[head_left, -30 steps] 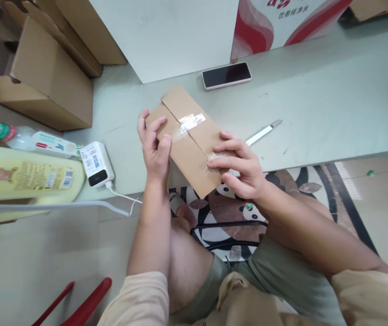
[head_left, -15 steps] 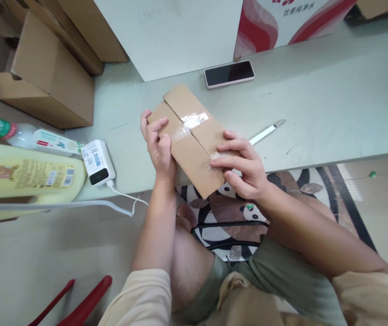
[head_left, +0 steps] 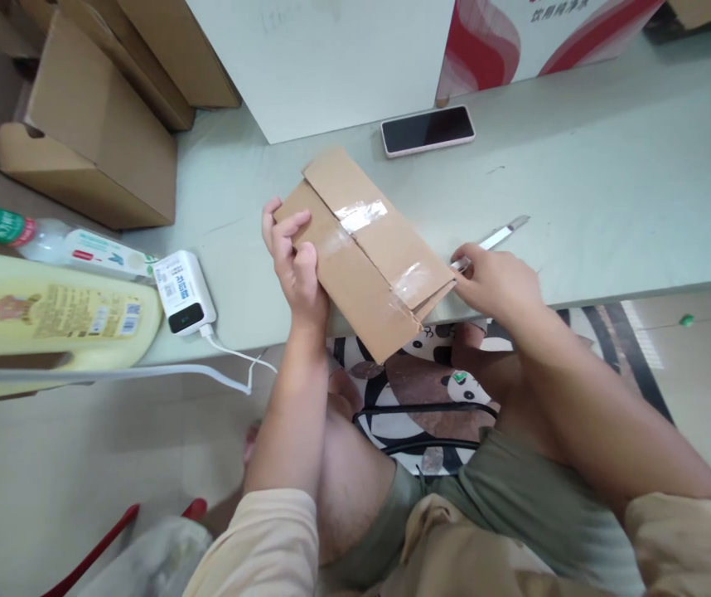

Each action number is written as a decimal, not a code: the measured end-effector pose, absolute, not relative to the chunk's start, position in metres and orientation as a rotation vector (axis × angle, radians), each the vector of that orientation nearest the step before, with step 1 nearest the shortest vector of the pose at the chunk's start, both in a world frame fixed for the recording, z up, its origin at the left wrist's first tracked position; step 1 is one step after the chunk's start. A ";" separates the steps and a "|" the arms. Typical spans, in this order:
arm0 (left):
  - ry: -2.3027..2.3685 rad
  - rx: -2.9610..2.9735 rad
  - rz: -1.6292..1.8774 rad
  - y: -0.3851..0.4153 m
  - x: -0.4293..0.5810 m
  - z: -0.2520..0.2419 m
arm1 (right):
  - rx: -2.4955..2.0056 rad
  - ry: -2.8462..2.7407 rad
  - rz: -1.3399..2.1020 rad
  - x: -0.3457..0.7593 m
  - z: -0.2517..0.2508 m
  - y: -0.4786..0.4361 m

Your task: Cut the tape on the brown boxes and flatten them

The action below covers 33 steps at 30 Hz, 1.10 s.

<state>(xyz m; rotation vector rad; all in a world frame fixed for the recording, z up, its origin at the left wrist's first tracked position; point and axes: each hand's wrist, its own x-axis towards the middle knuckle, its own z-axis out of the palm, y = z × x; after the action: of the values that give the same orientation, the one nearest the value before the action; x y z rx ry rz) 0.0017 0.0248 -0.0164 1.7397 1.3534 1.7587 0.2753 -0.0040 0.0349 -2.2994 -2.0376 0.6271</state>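
While left hand clasps box, right hand (fingers curled) grips knife

Pale green tabletop, panda-patterned floor, stacked cardboard boxes, white panel

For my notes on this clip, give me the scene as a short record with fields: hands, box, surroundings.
Left hand: grips the left edge of the cardboard box
Right hand: on the handle end of the knife; grip unclear
Box: clear tape at two spots on the flap seam, overhangs the table edge
Nearby: phone, power bank, yellow bottle
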 end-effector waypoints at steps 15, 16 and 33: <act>1.377 1.694 1.771 0.025 0.012 -0.013 | -1.043 -1.406 0.267 0.257 0.059 -0.030; 1.375 1.689 1.777 0.025 0.013 -0.014 | -1.004 -1.453 0.262 0.254 0.066 -0.036; 1.426 1.727 1.726 0.023 0.021 -0.010 | -1.240 -2.026 0.147 0.219 0.095 -0.067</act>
<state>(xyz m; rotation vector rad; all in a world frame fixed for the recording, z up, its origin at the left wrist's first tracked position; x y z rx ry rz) 0.0208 0.0235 -0.0102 1.7270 1.4256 1.7264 0.2193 -0.0665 0.0954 -1.2399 -2.0265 0.1469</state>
